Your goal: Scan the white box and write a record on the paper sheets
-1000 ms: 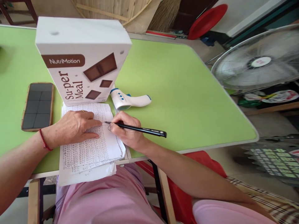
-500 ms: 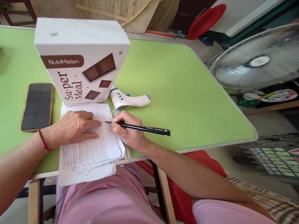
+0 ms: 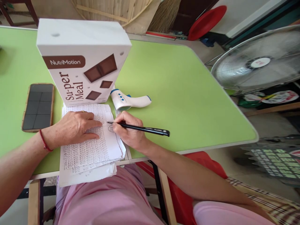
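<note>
My right hand (image 3: 128, 132) grips a black pen (image 3: 145, 128), its tip touching a small circled mark on the top sheet of a stack of handwritten papers (image 3: 89, 153). My left hand (image 3: 75, 127) lies flat on those papers, fingers spread, holding them down; a red thread circles its wrist. The stack sits at the near edge of a green table (image 3: 178, 93) and overhangs it slightly. Directly behind the papers stands a white NutriMotion Super Meal box (image 3: 82, 59).
A phone in a brown case (image 3: 38, 106) lies left of the box. A white and blue infrared thermometer (image 3: 130, 100) rests right of it. A standing fan (image 3: 257, 62) is off the table's right side. A red chair (image 3: 187, 175) is beneath me.
The pen tip has shifted slightly right on the page, and a small circle with writing has appeared beneath it. My left hand has stayed in place.
</note>
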Demonstrator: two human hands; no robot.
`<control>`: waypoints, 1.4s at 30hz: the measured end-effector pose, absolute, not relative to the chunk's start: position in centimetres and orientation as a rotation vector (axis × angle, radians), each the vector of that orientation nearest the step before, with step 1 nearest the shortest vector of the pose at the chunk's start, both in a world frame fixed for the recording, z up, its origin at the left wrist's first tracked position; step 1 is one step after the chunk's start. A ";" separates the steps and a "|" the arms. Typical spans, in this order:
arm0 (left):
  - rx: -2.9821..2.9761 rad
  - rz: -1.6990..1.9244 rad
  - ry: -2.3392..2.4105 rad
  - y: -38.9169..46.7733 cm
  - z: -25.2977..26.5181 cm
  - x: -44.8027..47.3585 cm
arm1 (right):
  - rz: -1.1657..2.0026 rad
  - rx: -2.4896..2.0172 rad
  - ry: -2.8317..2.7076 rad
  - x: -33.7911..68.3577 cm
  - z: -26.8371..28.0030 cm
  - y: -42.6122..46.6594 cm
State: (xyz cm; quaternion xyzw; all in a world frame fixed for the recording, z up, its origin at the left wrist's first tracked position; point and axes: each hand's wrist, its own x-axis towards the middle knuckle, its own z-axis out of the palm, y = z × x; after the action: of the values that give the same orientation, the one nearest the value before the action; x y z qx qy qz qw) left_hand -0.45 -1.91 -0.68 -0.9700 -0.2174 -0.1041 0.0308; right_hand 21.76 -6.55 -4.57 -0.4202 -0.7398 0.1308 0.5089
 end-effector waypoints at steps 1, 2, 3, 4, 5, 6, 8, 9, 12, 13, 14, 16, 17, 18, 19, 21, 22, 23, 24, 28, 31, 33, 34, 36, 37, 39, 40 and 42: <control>-2.989 -0.321 -0.667 -1.9 -0.7 -0.4 | 0.313 -1.012 -1.782 21.7 -4.6 -6.5; -2.989 -0.323 -0.663 -1.9 -0.7 -0.4 | 0.310 -1.013 -1.782 21.7 -4.5 -6.5; -2.991 -0.323 -0.662 -1.9 -0.7 -0.4 | 0.307 -1.015 -1.783 21.7 -4.5 -6.5; -2.992 -0.326 -0.661 -1.9 -0.7 -0.4 | 0.309 -1.016 -1.785 21.7 -4.5 -6.5; -2.992 -0.329 -0.659 -1.9 -0.6 -0.4 | 0.314 -1.017 -1.787 21.7 -4.5 -6.5; -2.993 -0.329 -0.658 -2.0 -0.6 -0.4 | 0.321 -1.016 -1.789 21.7 -4.4 -6.5; -2.994 -0.329 -0.658 -2.0 -0.5 -0.4 | 0.336 -1.010 -1.788 21.7 -4.4 -6.4; -2.994 -0.327 -0.658 -2.0 -0.5 -0.4 | 0.341 -1.006 -1.787 21.7 -4.4 -6.4; -2.991 -0.318 -0.661 -2.0 -0.4 -0.4 | 0.344 -0.994 -1.786 21.7 -4.4 -6.4; -2.990 -0.317 -0.660 -2.0 -0.4 -0.4 | 0.340 -0.995 -1.787 21.8 -4.4 -6.4; -2.989 -0.315 -0.659 -2.0 -0.4 -0.4 | 0.335 -1.000 -1.787 21.8 -4.4 -6.5; -2.985 -0.321 -0.655 -2.0 -0.4 -0.5 | 0.323 -1.012 -1.775 21.8 -4.4 -6.5; -2.984 -0.327 -0.651 -2.0 -0.4 -0.5 | 0.321 -1.013 -1.764 21.8 -4.5 -6.5; -2.984 -0.330 -0.646 -2.0 -0.5 -0.5 | 0.324 -1.013 -1.754 21.8 -4.5 -6.5; -2.983 -0.334 -0.640 -2.0 -0.5 -0.6 | 0.331 -1.011 -1.745 21.8 -4.5 -6.5; -2.985 -0.338 -0.633 -1.9 -0.6 -0.6 | 0.352 -1.014 -1.741 21.8 -4.6 -6.5; -2.987 -0.334 -0.633 -1.9 -0.6 -0.6 | 0.361 -1.015 -1.746 21.8 -4.6 -6.5; -2.989 -0.333 -0.635 -1.9 -0.7 -0.6 | 0.367 -1.017 -1.753 21.8 -4.6 -6.5; -2.992 -0.332 -0.638 -1.9 -0.7 -0.6 | 0.370 -1.017 -1.759 21.8 -4.6 -6.5; -2.998 -0.332 -0.646 -1.9 -0.7 -0.5 | 0.350 -1.003 -1.766 21.8 -4.7 -6.4; -2.999 -0.324 -0.657 -1.8 -0.7 -0.5 | 0.342 -1.003 -1.772 21.7 -4.7 -6.4; -3.001 -0.316 -0.662 -1.9 -0.7 -0.5 | 0.353 -1.008 -1.779 21.7 -4.8 -6.4; -3.001 -0.314 -0.664 -1.9 -0.7 -0.5 | 0.358 -1.013 -1.778 21.7 -4.8 -6.4; -3.000 -0.318 -0.662 -1.9 -0.6 -0.5 | 0.357 -1.023 -1.775 21.7 -4.8 -6.4; -2.999 -0.321 -0.660 -1.9 -0.6 -0.5 | 0.352 -1.027 -1.773 21.7 -4.8 -6.4; -2.998 -0.325 -0.654 -1.9 -0.6 -0.5 | 0.340 -1.027 -1.775 21.7 -4.8 -6.4; -2.996 -0.327 -0.650 -1.9 -0.6 -0.6 | 0.336 -1.023 -1.778 21.7 -4.8 -6.4; -2.988 -0.334 -0.642 -1.8 -0.8 -0.6 | 0.331 -1.011 -1.788 21.7 -4.8 -6.3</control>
State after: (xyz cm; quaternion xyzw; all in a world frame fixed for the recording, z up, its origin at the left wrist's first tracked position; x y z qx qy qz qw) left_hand -0.62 -1.82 -0.76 -0.9714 -0.2086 -0.1087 0.0338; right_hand 21.74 -6.33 -4.76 -0.4191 -0.7412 0.1372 0.5061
